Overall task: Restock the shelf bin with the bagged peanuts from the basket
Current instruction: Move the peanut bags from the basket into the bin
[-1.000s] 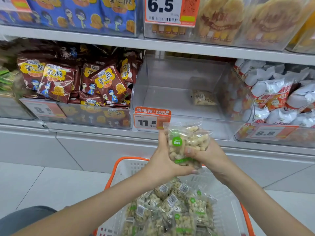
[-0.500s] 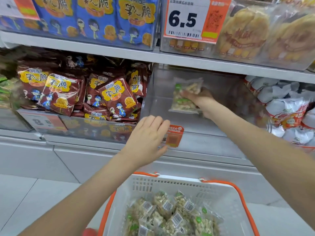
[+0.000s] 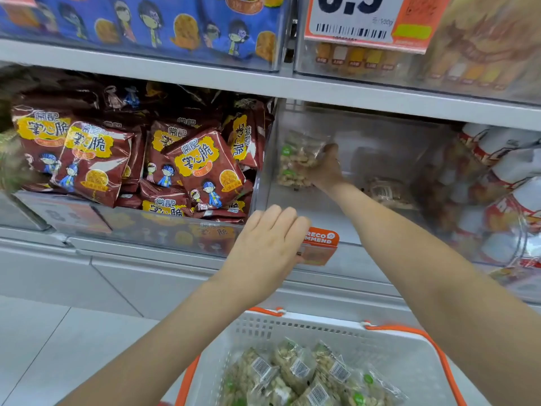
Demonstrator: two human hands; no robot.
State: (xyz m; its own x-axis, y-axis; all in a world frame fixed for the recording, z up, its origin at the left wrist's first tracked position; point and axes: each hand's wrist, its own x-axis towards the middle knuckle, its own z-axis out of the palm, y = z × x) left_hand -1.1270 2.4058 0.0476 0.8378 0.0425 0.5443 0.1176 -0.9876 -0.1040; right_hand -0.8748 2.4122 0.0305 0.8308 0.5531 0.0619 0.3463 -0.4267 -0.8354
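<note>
My right hand (image 3: 328,168) reaches deep into the clear shelf bin (image 3: 336,218) and grips a clear bag of peanuts (image 3: 297,162) with green stickers, held upright near the bin's back left. Another peanut bag (image 3: 386,191) lies flat on the bin floor to the right of my wrist. My left hand (image 3: 269,244) rests on the bin's front lip, fingers bent over the orange price tag (image 3: 320,244). Below, a white basket with orange rim (image 3: 322,326) holds several more peanut bags (image 3: 295,373).
Dark red snack packs (image 3: 123,162) fill the bin to the left; white and red bags (image 3: 503,183) fill the bin to the right. Blue snack packs (image 3: 146,24) and a 6.5 price card (image 3: 360,22) sit on the shelf above. Grey tiled floor lies lower left.
My right hand has carried the peanut bag from above the basket into the bin, then further back and left. My left hand let go of the bag and moved onto the bin's front edge.
</note>
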